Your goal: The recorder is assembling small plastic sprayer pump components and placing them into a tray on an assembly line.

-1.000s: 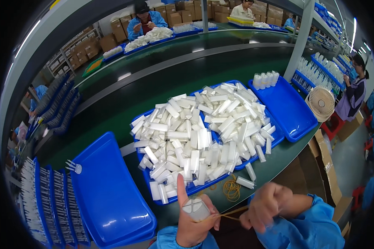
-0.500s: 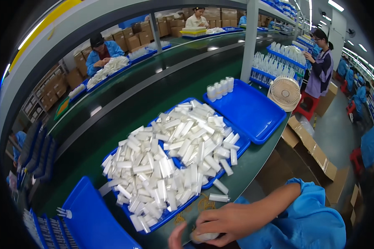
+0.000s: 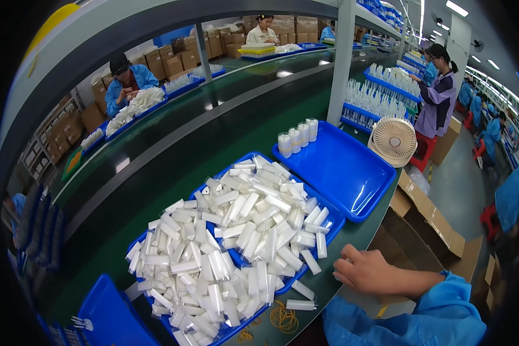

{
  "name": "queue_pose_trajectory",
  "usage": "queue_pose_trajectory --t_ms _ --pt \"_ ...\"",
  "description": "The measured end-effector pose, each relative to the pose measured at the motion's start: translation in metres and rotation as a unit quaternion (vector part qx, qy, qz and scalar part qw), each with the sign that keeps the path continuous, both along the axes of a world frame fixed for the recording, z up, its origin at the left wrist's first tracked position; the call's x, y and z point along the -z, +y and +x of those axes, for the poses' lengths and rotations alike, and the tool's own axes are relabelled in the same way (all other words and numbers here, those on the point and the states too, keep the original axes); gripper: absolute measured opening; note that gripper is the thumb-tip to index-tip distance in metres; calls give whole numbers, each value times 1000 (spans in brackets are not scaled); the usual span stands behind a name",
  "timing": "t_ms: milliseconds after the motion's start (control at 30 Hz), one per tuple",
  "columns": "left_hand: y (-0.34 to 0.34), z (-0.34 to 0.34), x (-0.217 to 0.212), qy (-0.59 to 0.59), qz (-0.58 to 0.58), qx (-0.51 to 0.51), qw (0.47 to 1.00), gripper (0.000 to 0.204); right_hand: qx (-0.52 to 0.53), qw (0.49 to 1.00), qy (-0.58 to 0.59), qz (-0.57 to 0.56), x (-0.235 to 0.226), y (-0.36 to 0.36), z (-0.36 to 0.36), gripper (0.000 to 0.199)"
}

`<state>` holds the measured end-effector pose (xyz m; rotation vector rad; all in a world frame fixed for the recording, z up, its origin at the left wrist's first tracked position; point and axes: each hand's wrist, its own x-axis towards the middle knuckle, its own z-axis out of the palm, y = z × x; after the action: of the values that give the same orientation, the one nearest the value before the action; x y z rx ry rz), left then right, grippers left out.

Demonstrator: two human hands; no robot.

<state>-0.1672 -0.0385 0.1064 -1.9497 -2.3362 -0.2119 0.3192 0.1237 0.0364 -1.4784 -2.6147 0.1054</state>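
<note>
My right hand [image 3: 366, 270] is raised over the table's right edge, fingers curled in; what they hold, if anything, is hidden. My left hand is out of view. Beside my right hand, a big heap of small white pieces in clear plastic sleeves [image 3: 254, 225] fills blue trays [image 3: 330, 222]. A single sleeved piece [image 3: 300, 304] lies on the green table near the heap. Thin yellow rubber bands [image 3: 284, 318] are bunched at the table's near edge. Beyond the heap, several white bundles [image 3: 294, 140] stand upright at the left end of another blue tray [image 3: 352, 190].
A beige fan [image 3: 393, 138] stands past the blue tray, before racks of white parts [image 3: 366, 101]. An open cardboard box [image 3: 429, 213] is below the table's right side. A metal post [image 3: 341, 69] rises behind. People work across the belt and at right.
My right hand has moved up and right, away from the rubber bands. The white bundle it held is no longer visible. My left hand has left the view, and the view has shifted slightly.
</note>
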Motion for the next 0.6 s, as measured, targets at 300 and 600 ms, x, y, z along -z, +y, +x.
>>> queue_pose_trajectory --t_ms 300,600 --pt "49 -69 33 196 20 0 980 36 92 935 190 285 -41 192 86 19" --pt "74 -106 49 178 -40 -86 979 32 287 934 59 203 10 384 115 30"
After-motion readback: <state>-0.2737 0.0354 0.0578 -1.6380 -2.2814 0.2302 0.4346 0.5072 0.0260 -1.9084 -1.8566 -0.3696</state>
